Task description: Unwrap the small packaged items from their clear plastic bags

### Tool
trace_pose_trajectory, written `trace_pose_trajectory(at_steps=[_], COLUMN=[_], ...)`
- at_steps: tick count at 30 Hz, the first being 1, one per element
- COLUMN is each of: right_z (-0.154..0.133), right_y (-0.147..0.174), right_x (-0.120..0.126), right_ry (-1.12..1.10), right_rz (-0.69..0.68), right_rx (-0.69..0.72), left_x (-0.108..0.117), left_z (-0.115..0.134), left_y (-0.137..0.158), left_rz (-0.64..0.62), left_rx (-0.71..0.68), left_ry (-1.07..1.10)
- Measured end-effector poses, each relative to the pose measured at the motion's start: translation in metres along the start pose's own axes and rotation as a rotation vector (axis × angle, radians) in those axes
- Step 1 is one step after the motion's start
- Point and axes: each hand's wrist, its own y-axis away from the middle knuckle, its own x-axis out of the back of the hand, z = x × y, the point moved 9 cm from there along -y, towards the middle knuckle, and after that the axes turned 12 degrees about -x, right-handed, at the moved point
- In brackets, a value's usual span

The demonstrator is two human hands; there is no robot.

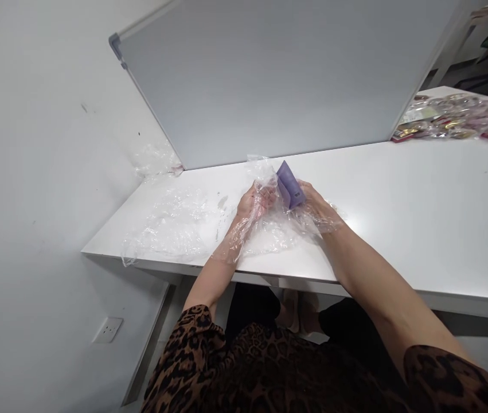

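Observation:
A small purple flap case point(292, 188), like a glasses pouch or wallet, is tilted above the white table with a small dark mark near its lower corner. My right hand point(311, 198) is closed on its right side; the fingers behind it are partly hidden. Crinkled clear plastic bag point(261, 167) is bunched in my left hand point(254, 201), whose fingers are curled just left of the case. More of the clear film drapes over both wrists and below the case. Where one sheet ends and another begins, I cannot tell.
Loose clear plastic wrappers point(175, 226) lie on the left of the white table point(398, 218). A large whiteboard point(287, 80) stands along the back edge. Several packaged items in shiny plastic point(459, 117) are piled at the back right. A wall borders the left side.

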Motion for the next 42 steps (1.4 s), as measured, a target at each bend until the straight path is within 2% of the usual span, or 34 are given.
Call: trace_pose_trajectory(at_steps=[2, 4, 8, 10, 13, 20, 25, 28, 31, 33, 36, 39, 42], right_z=[-0.004, -0.011, -0.035, -0.046, -0.054, -0.062, -0.062, -0.061, -0.06, -0.06, -0.06, -0.056, -0.049], right_y=[-0.006, -0.01, -0.01, -0.008, -0.007, -0.001, -0.002, -0.002, 0.001, 0.004, 0.009, 0.008, 0.002], right_x=[0.006, 0.021, 0.064, 0.08, 0.096, 0.107, 0.114, 0.117, 0.117, 0.116, 0.113, 0.111, 0.112], right_ry=[-0.003, -0.002, -0.067, -0.094, -0.16, -0.227, -0.301, -0.32, -0.323, -0.346, -0.379, -0.36, -0.318], right_rz=[0.043, 0.142, 0.393, 0.455, 0.497, 0.518, 0.525, 0.54, 0.553, 0.558, 0.57, 0.577, 0.576], right_rx=[0.003, 0.029, 0.196, 0.279, 0.33, 0.361, 0.345, 0.322, 0.296, 0.281, 0.247, 0.205, 0.2], left_x=[-0.004, -0.006, -0.005, -0.006, -0.017, -0.076, -0.119, -0.136, -0.14, -0.131, -0.096, -0.038, 0.036], left_z=[-0.001, -0.003, -0.007, -0.004, 0.006, 0.056, 0.098, 0.122, 0.15, 0.177, 0.228, 0.277, 0.309], left_y=[-0.004, -0.006, -0.011, -0.013, -0.017, -0.018, -0.009, 0.002, 0.013, 0.021, 0.035, 0.053, 0.078], left_rz=[0.003, 0.003, 0.024, 0.031, 0.007, -0.141, -0.176, -0.187, -0.216, -0.205, -0.113, 0.005, 0.189], left_rx=[-0.028, -0.046, -0.059, -0.086, -0.114, -0.278, -0.424, -0.512, -0.609, -0.698, -0.847, -0.892, -0.857], left_ry=[-0.006, -0.029, -0.099, -0.117, -0.14, -0.235, -0.309, -0.31, -0.356, -0.461, -0.63, -0.618, -0.514])
